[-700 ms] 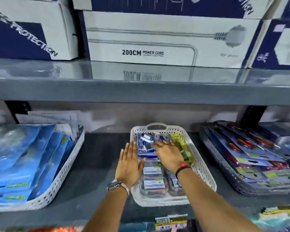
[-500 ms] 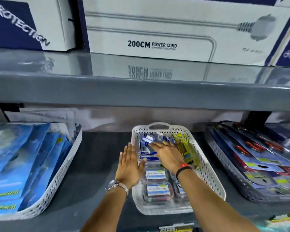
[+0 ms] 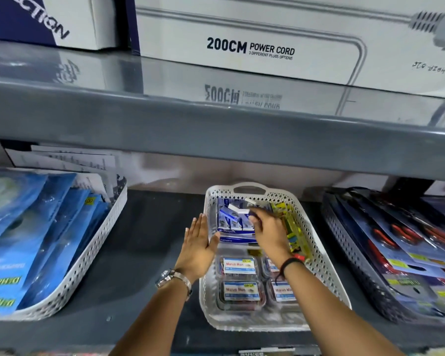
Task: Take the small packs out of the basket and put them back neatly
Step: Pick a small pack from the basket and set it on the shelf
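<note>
A white perforated basket (image 3: pixel 329 276) stands on the lower shelf in the middle. Inside it lie blue-and-white packs (image 3: pixel 231 222) at the back, yellow packs (image 3: pixel 290 229) along the right wall and several clear clip boxes (image 3: pixel 239 268) at the front. My left hand (image 3: pixel 199 242) is flat with fingers together, pressed against the basket's left wall from outside. My right hand (image 3: pixel 267 229) reaches into the basket over the blue packs, its fingertips on a small blurred pack (image 3: pixel 239 209) at the back; the grip itself is unclear.
A white basket of blue packets (image 3: pixel 93 255) sits at the left, with papers behind it. A dark basket of carded red-handled tools (image 3: pixel 352 242) sits at the right. The grey upper shelf (image 3: pixel 216 129), loaded with power cord boxes (image 3: pixel 249 50), overhangs closely.
The view has moved closer and lower. My right hand has shifted toward the back of the basket and its fingers curl at a small pack. My left hand stays on the basket's left wall.
</note>
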